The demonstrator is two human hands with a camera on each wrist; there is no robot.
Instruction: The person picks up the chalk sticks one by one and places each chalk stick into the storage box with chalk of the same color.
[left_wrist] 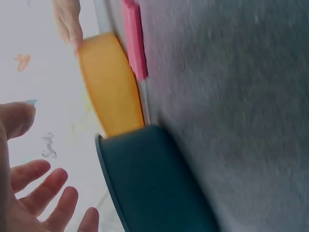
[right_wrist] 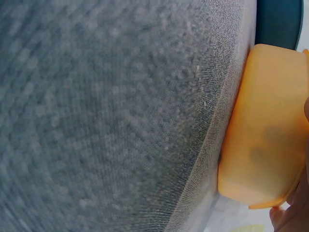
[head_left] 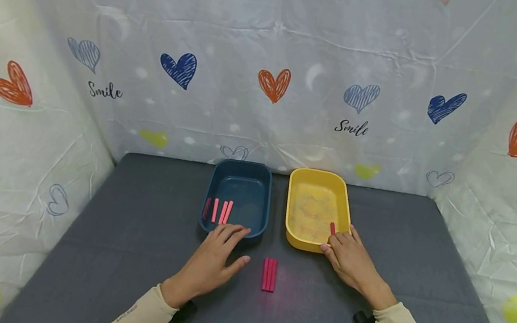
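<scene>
My left hand (head_left: 209, 265) hovers at the near rim of the dark blue tray (head_left: 259, 202), fingers spread and holding nothing. Inside that tray several slim pink sticks (head_left: 215, 210) lean or lie towards its left side. My right hand (head_left: 352, 259) reaches over the near right corner of the yellow tray (head_left: 308, 245), fingers curled. A dark pink stick (head_left: 332, 228) pokes out from its fingertips; the rest of it is hidden by the hand. On the table, between the hands, dark pink sticks (head_left: 269, 275) lie side by side. In the right wrist view the fingers (right_wrist: 294, 215) touch the yellow tray's rim.
Both trays stand side by side at the back of the grey cloth-covered table (head_left: 153, 200), close to a white curtain (head_left: 226, 109) printed with hearts. Curtain sides also rise to the left and right. A black wrist device (head_left: 364, 322) shows under the right sleeve.
</scene>
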